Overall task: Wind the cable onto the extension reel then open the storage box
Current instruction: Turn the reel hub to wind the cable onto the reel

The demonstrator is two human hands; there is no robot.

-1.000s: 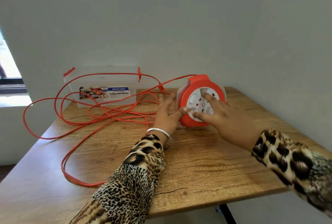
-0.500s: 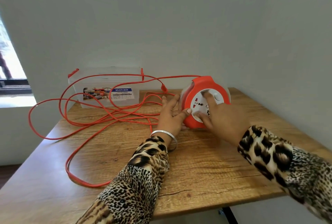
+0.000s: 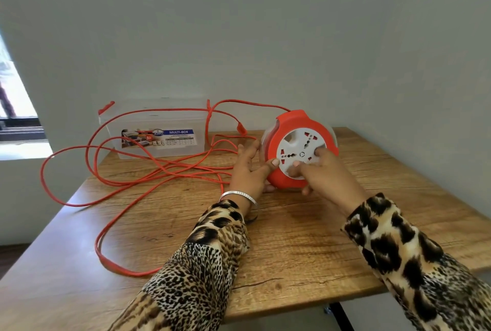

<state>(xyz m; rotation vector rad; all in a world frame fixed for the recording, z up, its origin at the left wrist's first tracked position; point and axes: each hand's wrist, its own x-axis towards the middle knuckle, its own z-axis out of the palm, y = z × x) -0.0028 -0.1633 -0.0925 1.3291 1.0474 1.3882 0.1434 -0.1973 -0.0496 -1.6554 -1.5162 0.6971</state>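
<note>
The red extension reel (image 3: 292, 122) stands upright on the wooden table (image 3: 292, 245), its white socket face towards me. My left hand (image 3: 247, 171) grips the reel's left edge, thumb on the front rim and fingers behind. My right hand (image 3: 326, 176) has its fingertips curled into the white face low down, and its thumb is under the reel. The orange cable (image 3: 148, 171) lies in loose loops to the left, hanging partly over the table's left edge. Its plug end (image 3: 241, 128) rests near the clear storage box (image 3: 159, 123), whose lid is shut.
The box stands against the back wall at the table's far left corner. A wall runs close along the right side. The table's left edge drops off beside a bright window (image 3: 16, 107). One cable loop reaches near my left sleeve.
My right hand has swept from the upper part of the white face down to its lower part, and the face has turned. The cable loops have shifted slightly. My left hand stays on the reel.
</note>
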